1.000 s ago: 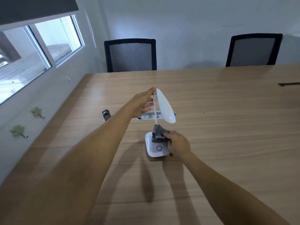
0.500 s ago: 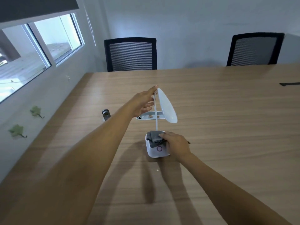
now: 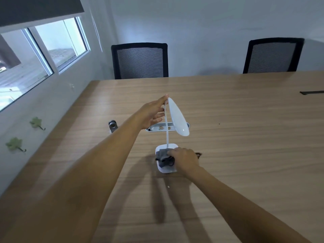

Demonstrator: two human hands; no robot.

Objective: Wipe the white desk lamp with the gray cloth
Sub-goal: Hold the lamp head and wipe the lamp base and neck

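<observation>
The white desk lamp (image 3: pixel 178 116) stands on the wooden table (image 3: pixel 245 137), with an oval head on a thin neck and a square base. My left hand (image 3: pixel 153 112) steadies the top of the neck behind the head, fingers spread against it. My right hand (image 3: pixel 184 158) presses the gray cloth (image 3: pixel 163 156) onto the base, covering most of its top; the base's near edge shows white below the cloth.
A silver oval tray (image 3: pixel 157 128) lies just behind the lamp. A small metal cylinder (image 3: pixel 112 126) stands to the left near the table edge. Two black mesh chairs (image 3: pixel 140 60) sit at the far side. A dark flat strip (image 3: pixel 312 92) lies far right.
My right hand has slid the cloth toward me across the base, hiding the ring-shaped button. My left hand has stayed on the lamp's neck.
</observation>
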